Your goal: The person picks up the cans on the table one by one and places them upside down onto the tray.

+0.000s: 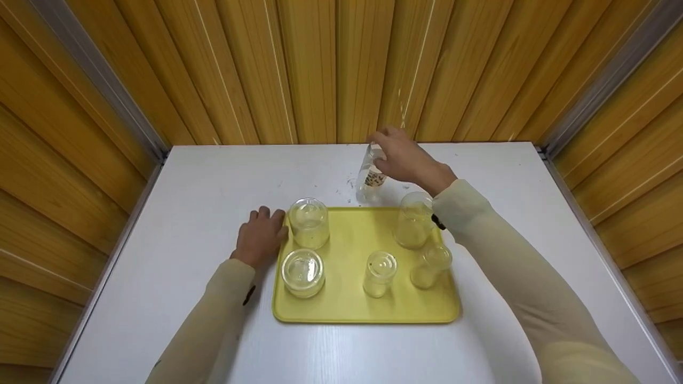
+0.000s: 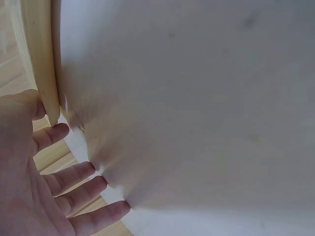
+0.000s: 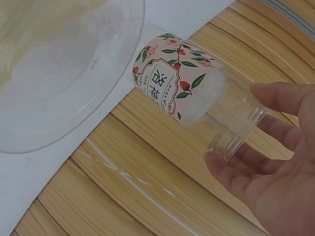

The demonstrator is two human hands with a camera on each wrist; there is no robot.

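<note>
My right hand (image 1: 400,154) reaches past the far edge of the yellow tray (image 1: 344,277). Its thumb and fingers grip the threaded neck of a clear jar (image 3: 197,88), whose pink label carries flowers and leaves; in the head view the jar leans slightly, just behind the tray. No lid shows on its mouth. At the tray's left edge, my left hand (image 1: 260,237) rests with fingers spread. The left wrist view has its thumb beside the rim and the other fingertips (image 2: 123,207) touching the white tabletop.
On the tray stand a large jar (image 1: 309,226) and a squat jar (image 1: 303,274) at left, a small narrow jar (image 1: 380,277) near the middle, and a tall jar (image 1: 412,224) and a smaller one (image 1: 427,269) at right. Yellow slatted panels (image 1: 336,69) wall the white table (image 1: 208,181).
</note>
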